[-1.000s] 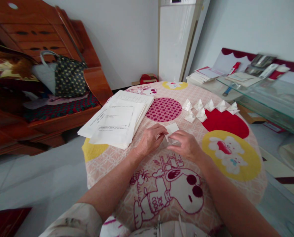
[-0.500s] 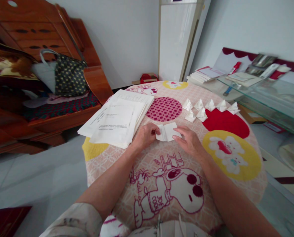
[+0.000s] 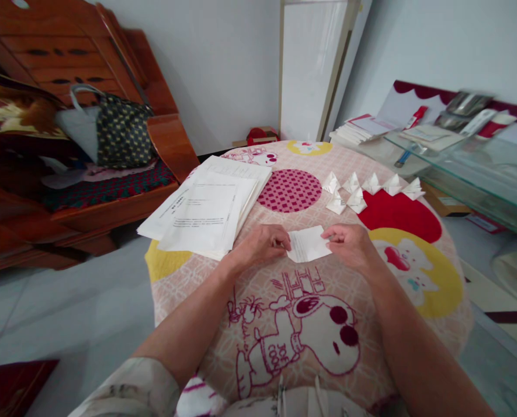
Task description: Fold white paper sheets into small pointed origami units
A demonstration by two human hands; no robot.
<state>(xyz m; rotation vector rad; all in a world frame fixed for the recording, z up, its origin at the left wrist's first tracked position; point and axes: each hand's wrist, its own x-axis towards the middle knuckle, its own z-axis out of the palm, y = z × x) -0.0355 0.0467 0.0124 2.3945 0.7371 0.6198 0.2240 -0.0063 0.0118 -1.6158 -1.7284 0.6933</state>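
A small printed sheet of paper [image 3: 309,244] is stretched between my hands, low over the patterned tablecloth [image 3: 280,289]. My left hand [image 3: 265,243] has its fingers closed on the paper's left edge. The right edge is pinched between the thumb and fingers of my right hand [image 3: 349,243]. Faint lines of print run along the left part of the sheet. Beyond my right hand stand several folded paper triangles [image 3: 356,200] in two rows. To the left of my left hand lies a stack of printed papers [image 3: 201,214].
A glass shelf [image 3: 458,168] with papers and metal bowls [image 3: 469,104] borders the table on the right. On the left stands a carved wooden bench [image 3: 167,139] holding a dark patterned bag [image 3: 122,133]. A tall white cabinet [image 3: 308,69] rises behind the table.
The paper had a raised crease before and now lies flatter and wider. Both hands have shifted slightly nearer to me and to the right, with the right hand's fingers closing on the edge.
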